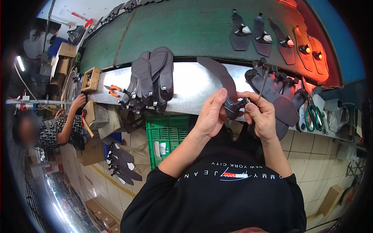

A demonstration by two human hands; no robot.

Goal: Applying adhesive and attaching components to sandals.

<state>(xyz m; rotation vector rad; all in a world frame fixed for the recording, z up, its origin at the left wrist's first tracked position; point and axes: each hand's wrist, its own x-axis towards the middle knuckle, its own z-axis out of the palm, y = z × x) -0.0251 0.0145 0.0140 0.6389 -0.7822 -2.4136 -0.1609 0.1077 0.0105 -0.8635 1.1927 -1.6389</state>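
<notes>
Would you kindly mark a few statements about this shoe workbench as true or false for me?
1. Both hands, left hand and right hand, hold one dark sandal sole. True.
2. A red crate sits under the bench. False: the crate is green.
3. A stack of dark soles lies on the metal bench to the person's left. True.
4. The green-handled scissors lie in the left hand. False: they rest on the bench at the right.
5. Orange-handled pliers lie on the bench. True.
</notes>
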